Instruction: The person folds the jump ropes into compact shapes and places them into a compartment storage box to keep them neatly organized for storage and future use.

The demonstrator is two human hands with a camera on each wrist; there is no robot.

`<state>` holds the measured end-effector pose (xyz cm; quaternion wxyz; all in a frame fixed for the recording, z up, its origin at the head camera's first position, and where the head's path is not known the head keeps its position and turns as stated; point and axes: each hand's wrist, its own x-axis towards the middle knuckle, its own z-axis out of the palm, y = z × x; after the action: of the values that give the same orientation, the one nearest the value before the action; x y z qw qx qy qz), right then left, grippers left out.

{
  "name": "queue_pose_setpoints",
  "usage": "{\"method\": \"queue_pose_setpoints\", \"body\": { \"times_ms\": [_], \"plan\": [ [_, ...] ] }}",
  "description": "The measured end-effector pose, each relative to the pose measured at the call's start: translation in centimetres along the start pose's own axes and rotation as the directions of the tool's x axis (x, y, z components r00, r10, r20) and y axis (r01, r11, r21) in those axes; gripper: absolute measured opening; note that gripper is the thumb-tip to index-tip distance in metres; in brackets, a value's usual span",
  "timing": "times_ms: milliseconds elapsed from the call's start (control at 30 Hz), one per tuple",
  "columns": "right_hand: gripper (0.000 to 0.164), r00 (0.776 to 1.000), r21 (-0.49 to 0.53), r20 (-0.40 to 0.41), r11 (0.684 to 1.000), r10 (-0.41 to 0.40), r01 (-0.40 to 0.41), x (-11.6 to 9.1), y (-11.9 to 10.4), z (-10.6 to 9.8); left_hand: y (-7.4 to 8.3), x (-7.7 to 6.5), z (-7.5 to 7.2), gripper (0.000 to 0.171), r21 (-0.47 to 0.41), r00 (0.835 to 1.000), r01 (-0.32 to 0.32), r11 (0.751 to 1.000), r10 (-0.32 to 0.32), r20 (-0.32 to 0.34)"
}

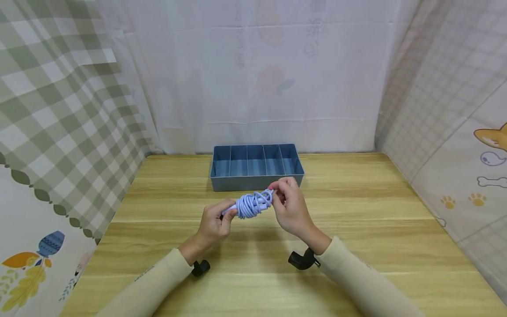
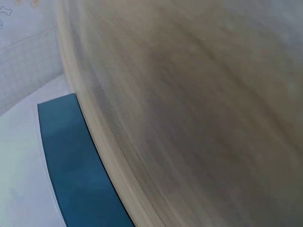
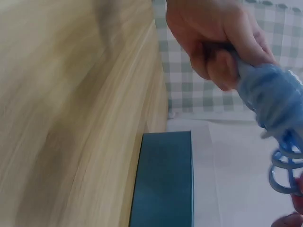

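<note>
A light purple-blue cable (image 1: pixel 248 206), wound into a tight bundle, is held up above the table between both hands. My left hand (image 1: pixel 214 222) grips its left end between thumb and fingers. At the other end my right hand (image 1: pixel 291 209) pinches a loose loop of the cable with thumb and fingertips. In the right wrist view the wound cable (image 3: pixel 272 97) stretches from the left hand (image 3: pixel 220 40) to the right fingertips (image 3: pixel 298 194) at the frame's edge. The left wrist view shows neither hand nor cable.
Behind the hands, a blue-grey tray (image 1: pixel 257 183) with several compartments stands near the back edge of the wooden table (image 1: pixel 356 220). Cloth curtains hang at the back (image 1: pixel 222 97) and on both sides. A black device (image 1: pixel 302 259) is strapped at the right wrist, another (image 1: pixel 200 267) at the left.
</note>
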<state>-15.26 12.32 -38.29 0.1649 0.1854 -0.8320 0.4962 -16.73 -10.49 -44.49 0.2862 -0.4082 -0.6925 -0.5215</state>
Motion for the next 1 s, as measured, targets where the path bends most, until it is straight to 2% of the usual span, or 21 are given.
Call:
{"method": "queue_pose_setpoints", "body": {
  "times_ms": [67, 167, 300, 400, 500, 600, 667, 767, 867, 1000],
  "plan": [
    [0.010, 0.999, -0.014, 0.033, 1.000, -0.004, 0.004, 0.1, 0.1, -0.2, -0.1, -0.1, 0.0, 0.029, 0.004, 1.000, -0.005, 1.000, 0.005, 0.005],
    [0.010, 0.989, 0.039, 0.138, 0.998, 0.045, -0.050, 0.2, 0.1, -0.7, -0.2, -0.1, -0.2, 0.029, 0.009, 1.000, -0.007, 1.000, 0.007, 0.016],
    [0.013, 0.945, 0.118, 0.290, 0.975, 0.148, -0.189, 0.5, -0.1, -1.6, -0.2, -0.1, -0.3, 0.028, 0.012, 1.000, -0.012, 1.000, 0.012, 0.026],
    [0.014, 0.904, 0.197, 0.375, 0.936, 0.203, -0.292, 0.8, -0.2, -2.1, -0.2, -0.1, -0.3, 0.028, 0.012, 1.000, -0.014, 1.000, 0.013, 0.028],
    [0.012, 0.873, 0.305, 0.431, 0.874, 0.228, -0.378, 1.0, -0.1, -2.4, -0.2, -0.1, -0.3, 0.027, 0.004, 1.000, -0.015, 1.000, 0.015, 0.027],
    [0.009, 0.858, 0.392, 0.462, 0.816, 0.226, -0.426, 1.1, -0.1, -2.5, -0.2, -0.1, -0.2, 0.023, -0.014, 0.999, -0.017, 1.000, 0.017, 0.029],
    [0.009, 0.857, 0.426, 0.469, 0.796, 0.212, -0.430, 1.1, 0.0, -2.6, -0.1, -0.2, -0.1, 0.018, -0.023, 0.999, -0.016, 1.000, 0.017, 0.035],
    [0.015, 0.868, 0.445, 0.470, 0.807, 0.159, -0.389, 1.2, 0.2, -2.8, -0.1, -0.3, 0.0, 0.010, -0.032, 0.999, -0.004, 0.999, 0.005, 0.052],
    [0.016, 0.879, 0.423, 0.470, 0.851, 0.088, -0.311, 1.3, 0.5, -3.1, -0.1, -0.5, 0.0, 0.010, -0.033, 0.998, 0.018, 0.999, -0.016, 0.057],
    [0.008, 0.884, 0.398, 0.468, 0.898, -0.020, -0.191, 1.4, 0.7, -3.5, 0.0, -0.6, -0.1, 0.012, -0.040, 0.998, 0.045, 0.998, -0.043, 0.042]
  ]
}}
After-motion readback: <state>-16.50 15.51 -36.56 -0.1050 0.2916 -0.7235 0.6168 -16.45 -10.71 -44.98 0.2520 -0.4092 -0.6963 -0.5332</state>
